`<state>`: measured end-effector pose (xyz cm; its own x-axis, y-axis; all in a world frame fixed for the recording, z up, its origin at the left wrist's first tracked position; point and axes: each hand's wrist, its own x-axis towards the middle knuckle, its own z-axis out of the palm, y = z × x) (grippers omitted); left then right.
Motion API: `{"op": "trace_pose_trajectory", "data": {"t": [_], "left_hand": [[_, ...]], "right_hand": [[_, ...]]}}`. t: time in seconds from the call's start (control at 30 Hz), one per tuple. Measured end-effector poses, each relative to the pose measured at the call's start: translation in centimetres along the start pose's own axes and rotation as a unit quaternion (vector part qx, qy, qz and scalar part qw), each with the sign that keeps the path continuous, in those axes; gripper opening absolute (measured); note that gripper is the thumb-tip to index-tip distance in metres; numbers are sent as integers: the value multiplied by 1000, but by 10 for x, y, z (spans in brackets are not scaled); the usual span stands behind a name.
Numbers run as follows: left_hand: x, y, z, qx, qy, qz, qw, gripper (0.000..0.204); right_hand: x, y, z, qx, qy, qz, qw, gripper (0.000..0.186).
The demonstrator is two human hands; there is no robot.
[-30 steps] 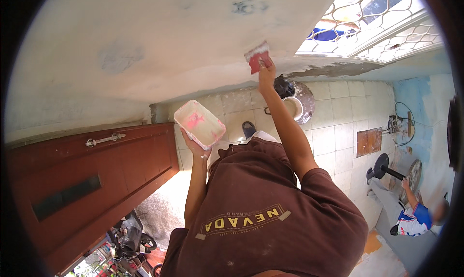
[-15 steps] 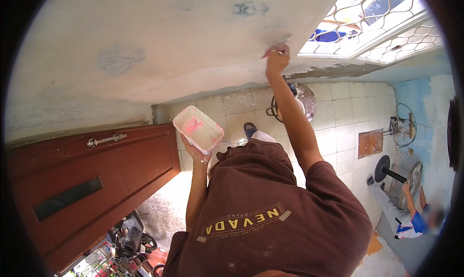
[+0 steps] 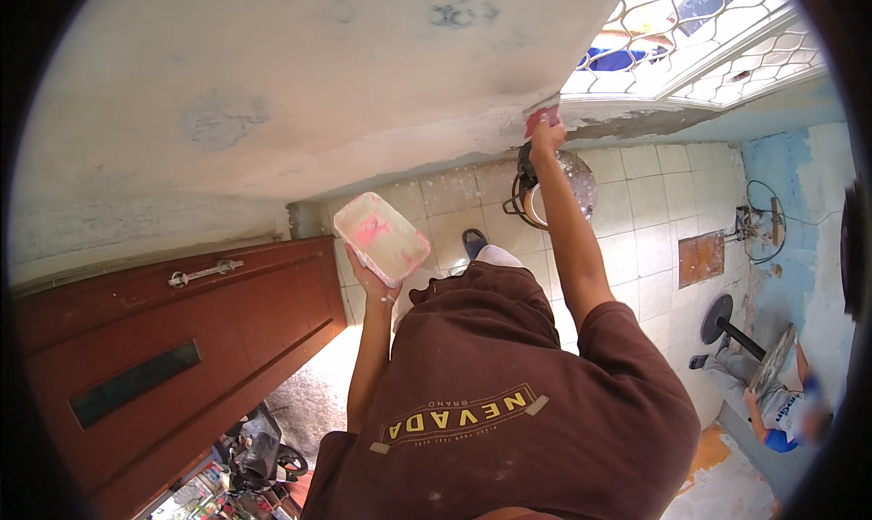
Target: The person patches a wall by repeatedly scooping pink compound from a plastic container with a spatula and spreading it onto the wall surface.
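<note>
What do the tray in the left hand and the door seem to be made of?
Tray: probably plastic, pale and glossy, with smooth rounded corners and pink smears inside. Door: apparently wood, with an even reddish-brown, slightly shiny coat, a recessed dark slot and a metal handle.

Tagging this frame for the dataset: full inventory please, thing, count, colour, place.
Scraper: 1, red, pressed on the wall below the window.
Tray: 1, white with pink smears, centre.
Wall: 1, patchy white, upper left.
Door: 1, red-brown with a metal handle, lower left.
Window grille: 1, white, top right.
Bucket: 1, dark, on the tiled floor.
Seated person: 1, blue top, lower right.
Standing fan: 1, black, right.
Left hand: 1, under the tray.
Right hand: 1, gripping the scraper.
</note>
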<state>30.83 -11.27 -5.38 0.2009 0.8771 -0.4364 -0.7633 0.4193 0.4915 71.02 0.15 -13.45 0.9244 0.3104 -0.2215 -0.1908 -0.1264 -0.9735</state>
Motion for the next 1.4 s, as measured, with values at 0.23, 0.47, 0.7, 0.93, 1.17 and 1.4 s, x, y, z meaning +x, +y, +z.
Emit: {"op": "trace_pose_trajectory", "data": {"t": [0.23,0.47,0.7,0.93,1.17,1.4], "left_hand": [[-6,9,-16,-2,-37,5,999,77],[-1,43,-13,26,12,19,999,75],[-8,73,-7,-24,-36,45,998,71],[-10,99,-39,-14,3,86,996,63],[18,128,-15,25,-16,36,999,59],[26,160,-34,-12,-46,25,999,62]], "right_hand": [[-77,-13,93,-16,-44,-207,977,13],[-207,-28,110,8,-260,-357,897,30],[-19,29,36,43,9,-81,996,23],[-102,-78,103,-14,-22,-179,983,14],[-295,-89,179,-30,-160,-307,937,46],[-243,21,112,9,-165,-235,958,28]]}}
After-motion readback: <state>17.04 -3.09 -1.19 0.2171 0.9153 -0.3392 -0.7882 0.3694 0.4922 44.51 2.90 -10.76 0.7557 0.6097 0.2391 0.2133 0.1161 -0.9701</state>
